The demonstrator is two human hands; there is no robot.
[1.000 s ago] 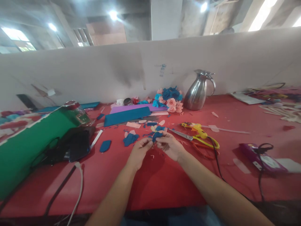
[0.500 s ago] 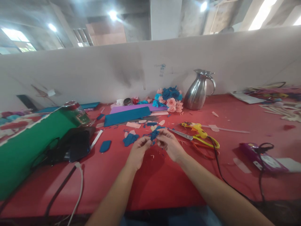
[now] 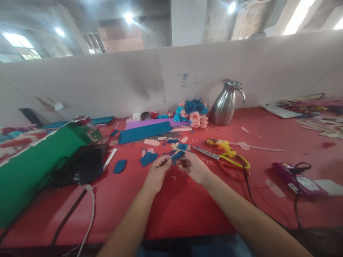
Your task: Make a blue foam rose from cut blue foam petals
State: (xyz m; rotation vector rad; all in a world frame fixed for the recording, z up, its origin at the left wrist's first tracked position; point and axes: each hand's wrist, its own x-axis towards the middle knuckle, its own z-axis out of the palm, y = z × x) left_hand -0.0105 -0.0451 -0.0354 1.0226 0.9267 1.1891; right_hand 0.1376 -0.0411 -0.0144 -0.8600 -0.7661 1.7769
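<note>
A small crumpled piece of blue crepe paper (image 3: 178,155) is held up between my two hands at the middle of the table. My left hand (image 3: 158,173) pinches its left end between thumb and fingers. At its right end, the curled fingers of my right hand (image 3: 197,167) close on the paper, the fingertips partly hidden. Just behind the hands lie another blue paper scrap (image 3: 182,146) and, to the left, several cut blue petals (image 3: 148,159). Scissors (image 3: 211,153) with yellow and red handles point towards my right hand.
Beside the scissors lies a yellow glue gun (image 3: 226,147) with its cord. Behind are a blue paper sheet (image 3: 144,132), a bunch of paper flowers (image 3: 194,112) and a steel jug (image 3: 225,103). A phone (image 3: 91,164) is at left, a purple box (image 3: 300,180) at right.
The blue crepe paper between my fingers has turned and now lies more lengthwise towards the right. My right fingers have curled in lower. Both arms stay nearly in place.
</note>
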